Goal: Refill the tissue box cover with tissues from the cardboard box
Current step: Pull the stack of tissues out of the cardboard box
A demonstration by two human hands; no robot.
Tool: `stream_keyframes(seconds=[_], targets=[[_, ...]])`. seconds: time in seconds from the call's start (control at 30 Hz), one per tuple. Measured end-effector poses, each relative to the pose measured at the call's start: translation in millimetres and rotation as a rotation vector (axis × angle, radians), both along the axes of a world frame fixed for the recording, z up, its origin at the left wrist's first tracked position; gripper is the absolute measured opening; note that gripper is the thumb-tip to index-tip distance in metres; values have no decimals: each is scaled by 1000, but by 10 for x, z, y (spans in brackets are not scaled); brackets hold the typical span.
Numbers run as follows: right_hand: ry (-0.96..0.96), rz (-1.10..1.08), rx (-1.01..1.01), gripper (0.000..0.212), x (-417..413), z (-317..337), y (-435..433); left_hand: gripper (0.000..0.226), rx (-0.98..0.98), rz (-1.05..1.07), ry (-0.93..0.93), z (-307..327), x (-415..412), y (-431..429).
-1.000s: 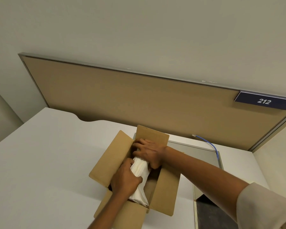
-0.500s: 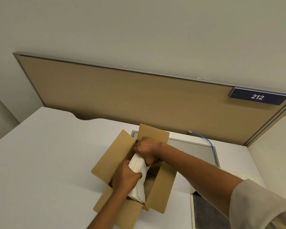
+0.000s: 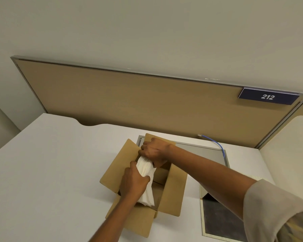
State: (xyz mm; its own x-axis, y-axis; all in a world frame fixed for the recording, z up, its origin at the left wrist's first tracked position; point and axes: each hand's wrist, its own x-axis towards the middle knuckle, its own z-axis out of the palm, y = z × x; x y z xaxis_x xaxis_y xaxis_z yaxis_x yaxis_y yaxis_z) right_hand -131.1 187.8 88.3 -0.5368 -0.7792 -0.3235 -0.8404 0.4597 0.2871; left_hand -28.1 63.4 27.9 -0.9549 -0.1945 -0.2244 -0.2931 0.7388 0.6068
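An open brown cardboard box (image 3: 173,191) sits on the white desk with its flaps spread. A white stack of tissues (image 3: 145,169) is held over the box's opening. My left hand (image 3: 134,183) grips the stack around its middle, with the near end hanging below it. At the far end of the stack my right hand (image 3: 153,151) is closed around it. A dark, pale-edged box-like thing (image 3: 217,219) at the lower right, partly hidden by my right arm, may be the tissue box cover.
The white desk (image 3: 51,172) stretches wide to the left. A tan partition panel (image 3: 129,105) with a "212" sign (image 3: 268,97) stands behind. A grey flat panel (image 3: 205,152) and a blue cable (image 3: 215,143) lie behind the box.
Both hands have lifted the tissue stack higher out of the cardboard box, and the right hand has closed tighter on its far end.
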Motion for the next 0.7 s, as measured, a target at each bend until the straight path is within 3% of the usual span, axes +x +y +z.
stream_keyframes(seconds=[0.17, 0.27, 0.43, 0.57, 0.7], targets=[[2, -33, -82, 74, 42, 266, 111, 70, -14, -51, 59, 216, -8, -61], [-106, -169, -217, 78, 120, 496, 267, 69, -15, -105, 91, 404, -3, -99], [-343, -448, -430, 61, 355, 786, 730, 63, 87, -304, 79, 642, 87, -76], [-404, -573, -579, 47, 710, 808, 1181, 63, 188, -487, 67, 794, 203, 121], [-450, -751, -665, 35, 1088, 679, 1631, 62, 106, -625, 90, 837, 363, 442]])
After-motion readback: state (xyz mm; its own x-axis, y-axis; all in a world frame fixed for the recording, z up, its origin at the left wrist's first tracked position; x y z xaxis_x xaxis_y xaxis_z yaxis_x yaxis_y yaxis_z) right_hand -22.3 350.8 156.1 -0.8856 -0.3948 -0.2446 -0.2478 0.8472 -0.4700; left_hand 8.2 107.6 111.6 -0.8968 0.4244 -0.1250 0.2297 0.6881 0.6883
